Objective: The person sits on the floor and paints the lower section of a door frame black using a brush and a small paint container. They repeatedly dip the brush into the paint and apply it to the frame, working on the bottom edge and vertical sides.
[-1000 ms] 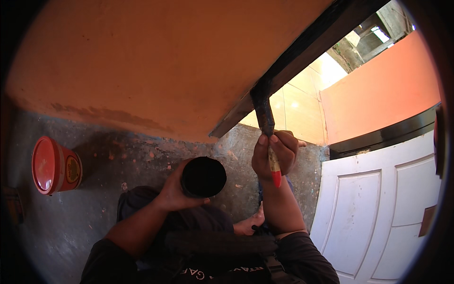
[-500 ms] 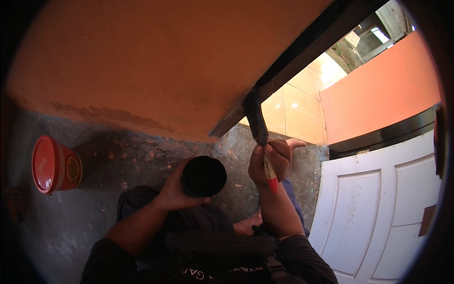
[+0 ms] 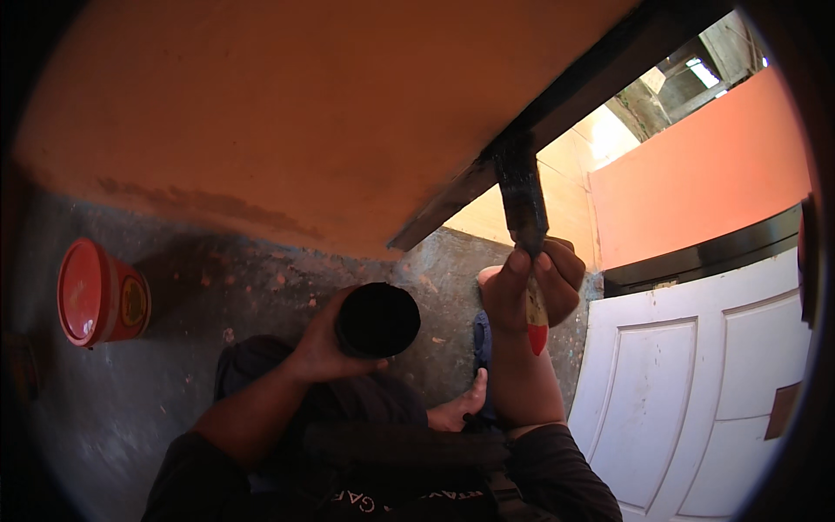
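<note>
With our right hand (image 3: 532,291) we grip the paintbrush (image 3: 524,209) tightly, its long axis upright, bristles touching the black door frame (image 3: 557,104) above. Our left hand (image 3: 326,344) wraps 1 black paint can (image 3: 377,320), left of the brush.

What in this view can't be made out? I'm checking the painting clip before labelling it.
Head view only:
- Inside of the black can in the left hand: too dark to see any paint level.
- Paintbrush handle: mostly wrapped by the right hand.
- Red bucket label: too small, blurred.
- Person's legs: hidden by forearms and dark clothing; one bare foot shows.
</note>
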A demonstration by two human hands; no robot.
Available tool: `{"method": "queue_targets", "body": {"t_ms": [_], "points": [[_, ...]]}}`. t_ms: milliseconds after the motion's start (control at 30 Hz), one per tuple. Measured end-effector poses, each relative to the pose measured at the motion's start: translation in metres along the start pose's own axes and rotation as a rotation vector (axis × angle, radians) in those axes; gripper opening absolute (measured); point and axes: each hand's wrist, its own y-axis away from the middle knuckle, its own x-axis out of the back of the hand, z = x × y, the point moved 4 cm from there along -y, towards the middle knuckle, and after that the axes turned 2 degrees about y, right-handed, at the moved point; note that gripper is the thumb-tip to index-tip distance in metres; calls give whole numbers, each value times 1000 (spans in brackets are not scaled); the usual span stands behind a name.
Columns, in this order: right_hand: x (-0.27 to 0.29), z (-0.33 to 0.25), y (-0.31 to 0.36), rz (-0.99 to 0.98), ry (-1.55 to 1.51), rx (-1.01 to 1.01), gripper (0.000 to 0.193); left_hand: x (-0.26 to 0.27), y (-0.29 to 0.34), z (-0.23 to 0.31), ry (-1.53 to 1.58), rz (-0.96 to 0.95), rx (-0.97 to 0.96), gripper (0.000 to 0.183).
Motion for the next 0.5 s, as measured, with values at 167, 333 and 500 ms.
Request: {"method": "queue_targets", "body": {"t_ms": [167,333,500], "points": [[-5,-1,12,-131,85,23,31,0,0,-5,23,-17,13,109],[-9,-6,18,-169,64,34,29,-1,0,-1,24,-11,14,109],[-11,-5,27,-159,-21,2,32,-2,-1,1,63,-19,41,109]]}}
